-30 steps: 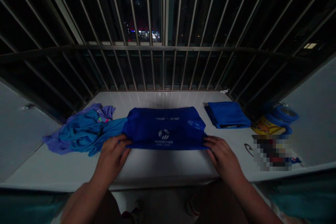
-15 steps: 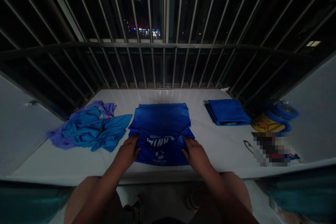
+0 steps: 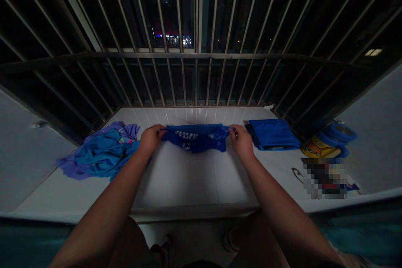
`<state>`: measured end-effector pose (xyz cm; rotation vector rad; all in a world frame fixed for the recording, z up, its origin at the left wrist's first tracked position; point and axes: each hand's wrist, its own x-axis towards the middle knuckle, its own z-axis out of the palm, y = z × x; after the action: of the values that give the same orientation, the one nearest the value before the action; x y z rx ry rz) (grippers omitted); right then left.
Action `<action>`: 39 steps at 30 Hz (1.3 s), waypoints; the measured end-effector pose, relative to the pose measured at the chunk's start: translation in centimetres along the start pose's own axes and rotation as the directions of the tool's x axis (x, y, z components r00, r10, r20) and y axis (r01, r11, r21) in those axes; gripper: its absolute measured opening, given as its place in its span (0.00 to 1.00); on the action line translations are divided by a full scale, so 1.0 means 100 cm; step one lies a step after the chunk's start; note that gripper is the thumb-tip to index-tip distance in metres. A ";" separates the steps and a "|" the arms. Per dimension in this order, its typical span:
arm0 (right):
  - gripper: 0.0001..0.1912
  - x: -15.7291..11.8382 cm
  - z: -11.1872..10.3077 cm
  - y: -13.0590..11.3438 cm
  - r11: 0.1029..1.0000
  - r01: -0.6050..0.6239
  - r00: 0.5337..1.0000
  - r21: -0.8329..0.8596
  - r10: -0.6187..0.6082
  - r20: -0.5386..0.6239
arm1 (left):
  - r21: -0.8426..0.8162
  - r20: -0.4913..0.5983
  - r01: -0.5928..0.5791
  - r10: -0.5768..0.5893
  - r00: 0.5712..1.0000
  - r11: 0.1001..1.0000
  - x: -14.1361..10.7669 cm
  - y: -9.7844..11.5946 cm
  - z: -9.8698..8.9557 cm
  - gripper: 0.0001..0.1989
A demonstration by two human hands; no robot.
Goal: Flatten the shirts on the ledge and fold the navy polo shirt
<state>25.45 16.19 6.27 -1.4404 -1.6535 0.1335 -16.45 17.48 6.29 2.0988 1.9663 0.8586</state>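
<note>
Blue shirt (image 3: 196,139): bunched narrow along the far side of the white tiled ledge (image 3: 185,180).
Left hand (image 3: 151,139): pinches the shirt's left end.
Right hand (image 3: 240,142): pinches its right end, apart from the left.

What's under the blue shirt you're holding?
The blue shirt lies over a white tiled ledge; whatever is directly beneath the shirt is covered and cannot be seen.

no words legible in this view. blue t-shirt (image 3: 196,139): row of white printed lettering (image 3: 186,135) across the bunched fabric, with a small white logo (image 3: 187,147) below it, both too creased and small to read. yellow packet (image 3: 318,148) at right shows a cartoon figure but no readable words, the pixelated patch (image 3: 325,178) beside it hides whatever is there, and the curved black mark (image 3: 297,174) cannot be told as a letter.
</note>
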 end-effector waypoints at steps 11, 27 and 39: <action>0.20 -0.048 -0.116 0.019 0.984 -0.018 0.931 0.178 0.082 -0.356 | -0.243 -0.595 -0.157 -0.019 0.803 0.957 -0.094 0.018 -0.089 0.11; 0.27 -0.204 -0.040 0.013 0.982 0.125 0.832 -0.139 -0.028 0.555 | -0.140 0.202 -0.052 0.080 0.976 0.989 -0.205 -0.011 0.059 0.28; 0.12 -0.192 -0.014 -0.049 0.990 0.138 0.805 0.026 -0.127 0.579 | -0.348 0.355 -0.066 0.196 0.914 0.935 -0.135 0.088 0.058 0.07</action>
<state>20.97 -1.96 -0.53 -1.3652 -2.2494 0.5275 -5.68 5.01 1.50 2.0280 1.3895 0.6717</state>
